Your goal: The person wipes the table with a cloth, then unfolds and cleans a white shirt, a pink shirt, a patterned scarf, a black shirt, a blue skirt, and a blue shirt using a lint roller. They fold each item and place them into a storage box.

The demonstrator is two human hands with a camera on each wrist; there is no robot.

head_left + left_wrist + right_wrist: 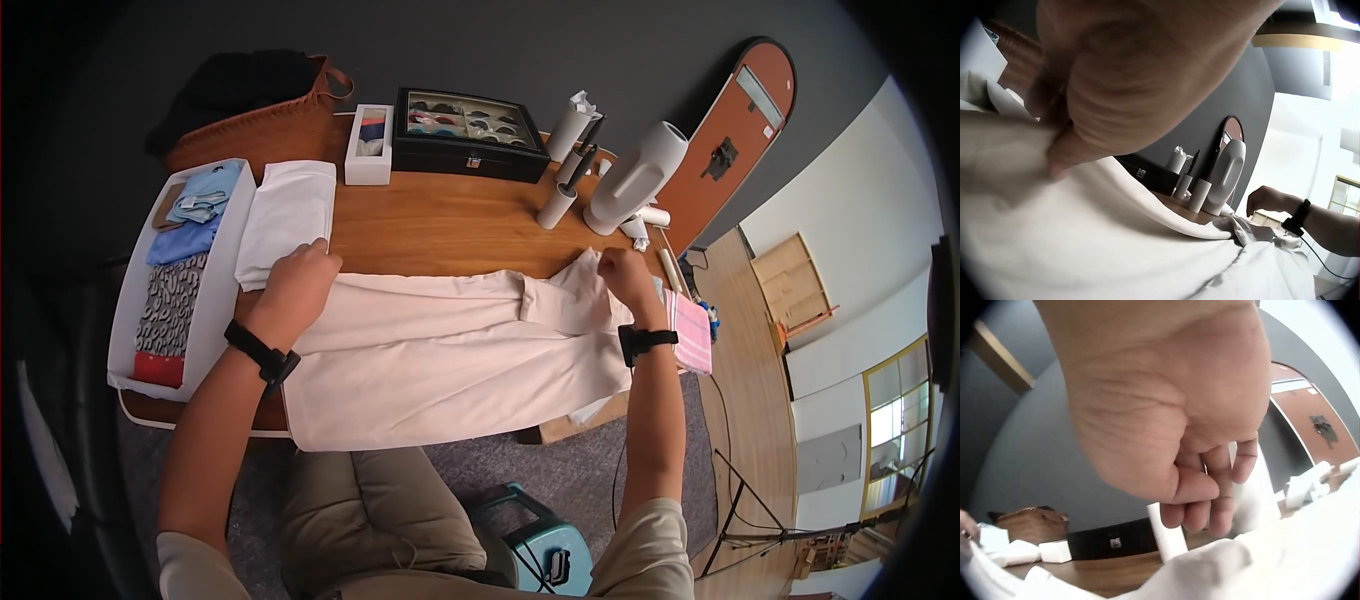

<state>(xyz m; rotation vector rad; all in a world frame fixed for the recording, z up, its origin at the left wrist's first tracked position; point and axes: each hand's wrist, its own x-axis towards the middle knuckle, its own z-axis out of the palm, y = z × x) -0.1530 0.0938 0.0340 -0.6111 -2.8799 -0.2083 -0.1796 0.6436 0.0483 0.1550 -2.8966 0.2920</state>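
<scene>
A pale cream garment (450, 350) with a sleeve-like flap folded over at its right lies spread along the front of the table and hangs over the near edge. My left hand (300, 285) pinches its upper left edge, and in the left wrist view the cloth is raised under the thumb (1069, 153). At the opposite end my right hand (628, 275) hovers by a raised peak of the garment. The right wrist view shows its fingers (1221, 515) loosely bent, nothing between them, with the cloth close below.
White folded cloth (288, 215) and a long white box (215, 330) of folded clothes sit left. Behind are a brown basket (255, 130), a small white box (368, 170) and a black glasses case (470, 165). A white vase (635, 180) and pink cloth (690, 340) stand right.
</scene>
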